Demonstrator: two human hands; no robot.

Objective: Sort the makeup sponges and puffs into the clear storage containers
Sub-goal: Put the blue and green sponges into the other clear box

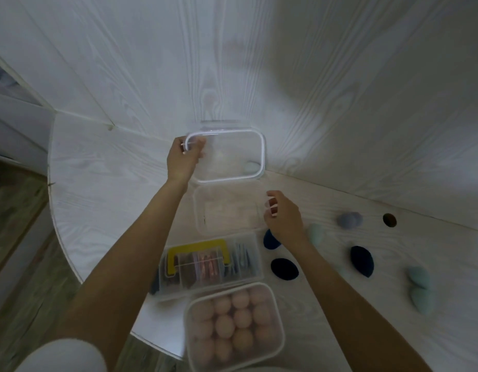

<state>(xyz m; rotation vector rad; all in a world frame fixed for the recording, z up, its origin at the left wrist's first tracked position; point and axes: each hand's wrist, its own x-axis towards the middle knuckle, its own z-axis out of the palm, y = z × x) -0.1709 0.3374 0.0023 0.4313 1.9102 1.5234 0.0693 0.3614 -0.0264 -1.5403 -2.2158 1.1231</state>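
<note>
White wood-grain counter [103,178], matching wall behind. Left hand [183,159] grips clear white-rimmed lid [230,157]; right hand [282,214], fingers curled, touches open container [227,210] at frame centre.

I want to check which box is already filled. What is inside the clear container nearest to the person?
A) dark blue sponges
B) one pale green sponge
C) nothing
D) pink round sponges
D: the nearest clear container is packed with pink round sponges, visible through its lid.
</note>
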